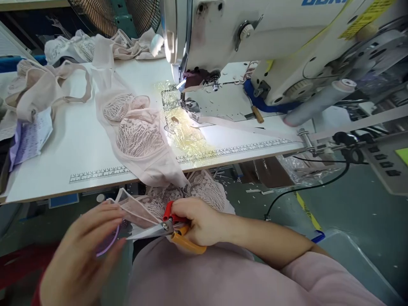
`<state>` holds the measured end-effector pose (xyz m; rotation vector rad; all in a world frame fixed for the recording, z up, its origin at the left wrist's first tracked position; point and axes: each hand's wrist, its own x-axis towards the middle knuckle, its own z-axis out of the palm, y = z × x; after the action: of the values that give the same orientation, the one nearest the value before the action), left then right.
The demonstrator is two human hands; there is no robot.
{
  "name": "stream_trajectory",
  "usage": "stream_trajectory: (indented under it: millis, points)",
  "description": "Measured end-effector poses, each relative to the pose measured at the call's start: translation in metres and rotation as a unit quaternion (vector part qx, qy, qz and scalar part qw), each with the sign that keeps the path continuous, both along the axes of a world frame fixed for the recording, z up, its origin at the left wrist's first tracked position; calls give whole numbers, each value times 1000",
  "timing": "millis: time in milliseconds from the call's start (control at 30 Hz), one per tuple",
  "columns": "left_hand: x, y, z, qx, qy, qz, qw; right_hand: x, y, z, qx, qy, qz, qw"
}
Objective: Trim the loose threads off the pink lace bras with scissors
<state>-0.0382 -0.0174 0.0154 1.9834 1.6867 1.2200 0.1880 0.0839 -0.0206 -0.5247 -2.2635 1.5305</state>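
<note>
My right hand (197, 219) is closed around a pair of thread snips (165, 229) with one red and one orange handle, blades pointing left. My left hand (86, 250) pinches the edge of a pale pink lace garment piece (140, 208) just in front of the blade tips. This fabric hangs off the front edge of the white sewing table (63, 161). A pink lace bra (134, 131) lies on the table above my hands and trails down to the held piece. A purple loop, blurred, shows by my left fingers.
A white industrial sewing machine (255, 38) stands at the back right, its needle area lit. More pink garments (38, 89) are heaped at the table's left. A fan (121, 12) stands behind. A control panel (389, 161) and cables sit at right.
</note>
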Motion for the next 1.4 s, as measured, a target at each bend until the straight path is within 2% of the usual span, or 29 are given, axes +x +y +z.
stream_trajectory:
  millis: [67, 100, 167, 367, 533, 700, 800, 933, 1100, 1400]
  points:
    - [14, 11, 1, 17, 145, -134, 980, 0, 0, 1, 8, -11, -2, 1000]
    - [21, 17, 0, 17, 196, -174, 965, 1, 0, 1, 11, -18, -5, 1000]
    - [31, 28, -4, 2, 237, -206, 949, 2, -1, 1, 16, -26, -9, 999]
    - [37, 39, -15, -49, 182, -245, 951, 6, 1, -5, 21, -43, -26, 999]
    - [27, 41, -18, -164, 104, -296, 935, 19, 14, -8, 65, -67, 34, 995]
    - [14, 43, -19, -264, 78, -289, 917, 42, 29, -13, 118, -96, 56, 987]
    - [9, 44, -17, -280, 59, -293, 912, 54, 33, -17, 125, -92, 43, 987]
    - [11, 45, -14, -281, 55, -273, 918, 63, 33, -18, 134, -89, 30, 987]
    - [16, 42, -11, -276, 97, -252, 922, 70, 31, -18, 126, -71, 40, 989]
    - [26, 27, -8, -203, 201, -244, 927, 87, 28, -20, 117, -78, 16, 990]
